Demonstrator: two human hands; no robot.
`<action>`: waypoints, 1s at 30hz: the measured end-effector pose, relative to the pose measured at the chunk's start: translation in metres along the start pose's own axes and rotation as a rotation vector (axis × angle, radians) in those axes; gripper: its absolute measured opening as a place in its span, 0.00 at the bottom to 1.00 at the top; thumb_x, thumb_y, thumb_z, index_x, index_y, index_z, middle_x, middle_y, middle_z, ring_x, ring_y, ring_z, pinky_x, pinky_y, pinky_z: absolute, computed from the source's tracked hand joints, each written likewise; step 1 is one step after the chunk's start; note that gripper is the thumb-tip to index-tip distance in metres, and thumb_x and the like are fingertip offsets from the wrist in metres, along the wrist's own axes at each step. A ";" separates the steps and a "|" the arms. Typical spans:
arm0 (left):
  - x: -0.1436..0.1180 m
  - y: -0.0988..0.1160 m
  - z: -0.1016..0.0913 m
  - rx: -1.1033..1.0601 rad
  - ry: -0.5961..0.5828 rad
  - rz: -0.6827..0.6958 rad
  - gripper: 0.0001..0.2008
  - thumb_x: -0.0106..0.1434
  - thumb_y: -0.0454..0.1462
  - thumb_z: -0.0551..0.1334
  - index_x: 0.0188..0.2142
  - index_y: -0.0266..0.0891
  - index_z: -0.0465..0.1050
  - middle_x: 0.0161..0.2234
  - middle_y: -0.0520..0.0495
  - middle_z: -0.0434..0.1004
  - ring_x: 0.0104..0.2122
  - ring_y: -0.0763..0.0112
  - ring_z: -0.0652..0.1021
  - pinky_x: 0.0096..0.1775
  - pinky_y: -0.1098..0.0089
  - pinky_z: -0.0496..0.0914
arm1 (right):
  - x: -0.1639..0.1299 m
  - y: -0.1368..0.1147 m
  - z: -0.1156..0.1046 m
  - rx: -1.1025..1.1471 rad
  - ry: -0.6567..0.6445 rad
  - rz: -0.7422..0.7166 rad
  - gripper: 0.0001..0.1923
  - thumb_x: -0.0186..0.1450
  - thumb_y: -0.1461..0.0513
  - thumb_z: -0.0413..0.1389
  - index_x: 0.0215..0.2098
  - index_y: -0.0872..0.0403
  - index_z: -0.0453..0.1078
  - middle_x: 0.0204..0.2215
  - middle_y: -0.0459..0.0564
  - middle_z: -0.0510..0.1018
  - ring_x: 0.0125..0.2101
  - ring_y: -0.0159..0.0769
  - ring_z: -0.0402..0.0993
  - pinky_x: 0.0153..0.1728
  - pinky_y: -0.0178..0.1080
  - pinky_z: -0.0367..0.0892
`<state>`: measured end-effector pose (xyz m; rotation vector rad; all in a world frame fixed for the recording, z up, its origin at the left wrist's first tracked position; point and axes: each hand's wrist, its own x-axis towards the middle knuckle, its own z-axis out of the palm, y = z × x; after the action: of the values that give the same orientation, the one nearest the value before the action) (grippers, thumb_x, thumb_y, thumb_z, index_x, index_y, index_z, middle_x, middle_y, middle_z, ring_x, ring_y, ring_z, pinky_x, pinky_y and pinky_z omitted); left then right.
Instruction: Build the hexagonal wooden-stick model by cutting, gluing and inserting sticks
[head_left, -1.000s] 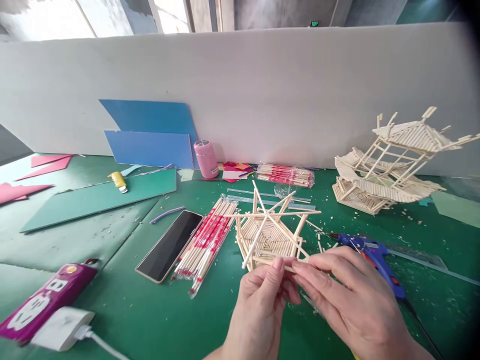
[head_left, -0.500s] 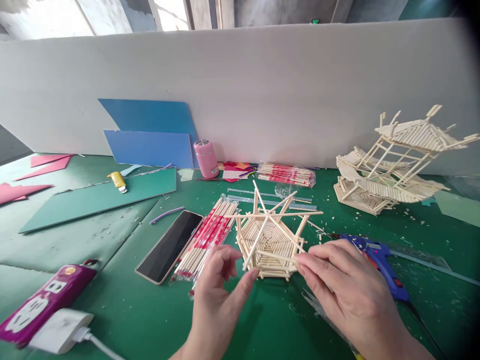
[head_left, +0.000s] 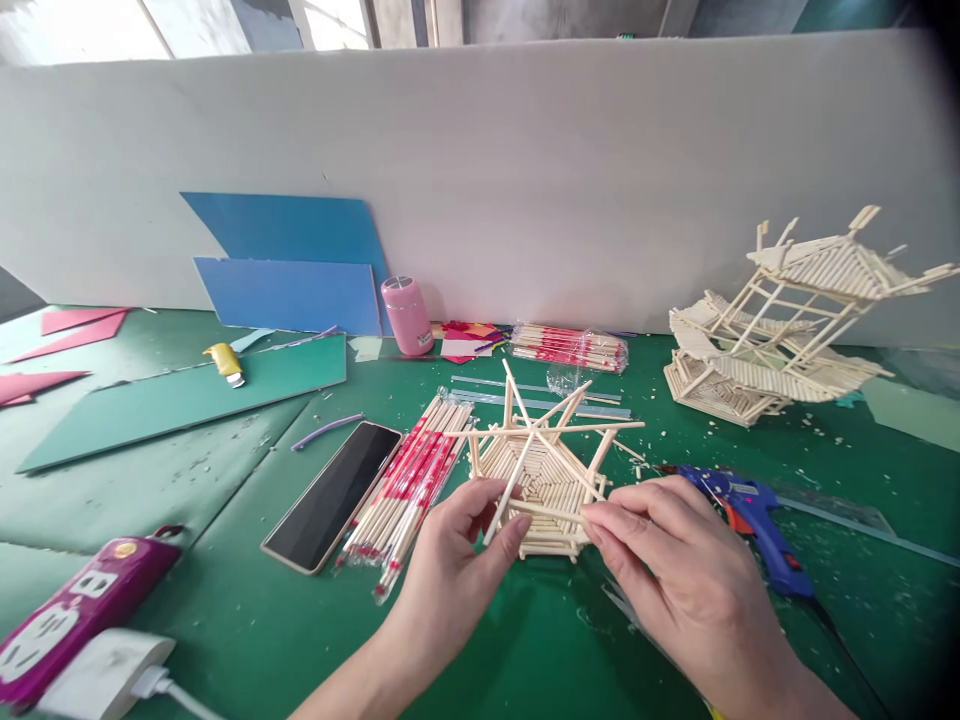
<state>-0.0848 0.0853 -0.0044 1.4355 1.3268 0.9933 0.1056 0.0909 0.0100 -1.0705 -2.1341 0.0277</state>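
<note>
A many-sided frame of thin wooden sticks [head_left: 536, 465] stands in front of me, its base woven in rings and its top sticks crossing like a star. Across its near side runs a short wooden stick [head_left: 553, 511]. My right hand [head_left: 679, 565] pinches the right end of that stick between thumb and fingertips, close to the frame's front right corner. At the other end, my left hand [head_left: 469, 550] closes thumb and fingers around the stick's left end, beside a slanting top stick. The fingertips hide both stick ends, so I cannot tell whether they touch the posts.
On the right lies a blue glue gun [head_left: 757, 520] with its cord; behind it stands a stick pagoda [head_left: 787, 330]. Packs of sticks [head_left: 412, 475] and a phone [head_left: 334, 495] lie left. Further off are a pink cup [head_left: 407, 318], a yellow tube [head_left: 225, 363] and a purple power strip [head_left: 86, 610].
My left hand has moved right and up to the frame, and its spread fingers have closed on the stick's left end. My right hand keeps its pinch, shifted slightly left.
</note>
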 end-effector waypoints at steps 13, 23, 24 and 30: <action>0.004 0.000 0.001 0.037 0.010 -0.022 0.10 0.60 0.40 0.57 0.35 0.35 0.70 0.28 0.46 0.72 0.30 0.65 0.71 0.32 0.69 0.64 | -0.001 -0.003 0.005 -0.035 0.045 0.071 0.07 0.60 0.68 0.54 0.34 0.55 0.72 0.28 0.49 0.69 0.28 0.33 0.63 0.28 0.37 0.64; 0.003 0.002 0.003 -0.005 0.020 -0.034 0.10 0.59 0.41 0.58 0.34 0.35 0.71 0.29 0.45 0.73 0.31 0.65 0.72 0.32 0.69 0.65 | -0.005 0.000 0.009 -0.029 0.067 0.067 0.07 0.60 0.67 0.54 0.35 0.54 0.72 0.28 0.49 0.67 0.30 0.34 0.63 0.28 0.37 0.63; 0.003 0.002 0.003 -0.013 0.024 -0.036 0.10 0.59 0.41 0.58 0.34 0.36 0.71 0.29 0.45 0.73 0.31 0.65 0.72 0.32 0.69 0.65 | -0.005 0.000 0.009 -0.026 0.066 0.076 0.07 0.60 0.67 0.54 0.35 0.54 0.72 0.28 0.49 0.67 0.30 0.34 0.63 0.28 0.37 0.64; 0.002 -0.004 0.003 -0.054 0.048 -0.033 0.10 0.57 0.39 0.61 0.38 0.39 0.73 0.31 0.46 0.75 0.34 0.63 0.73 0.34 0.69 0.66 | -0.006 0.001 0.010 -0.008 0.067 0.082 0.07 0.60 0.67 0.54 0.35 0.54 0.72 0.28 0.49 0.67 0.29 0.34 0.64 0.28 0.37 0.64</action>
<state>-0.0831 0.0875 -0.0090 1.3534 1.3440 1.0397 0.1021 0.0899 -0.0012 -1.1480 -2.0316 0.0225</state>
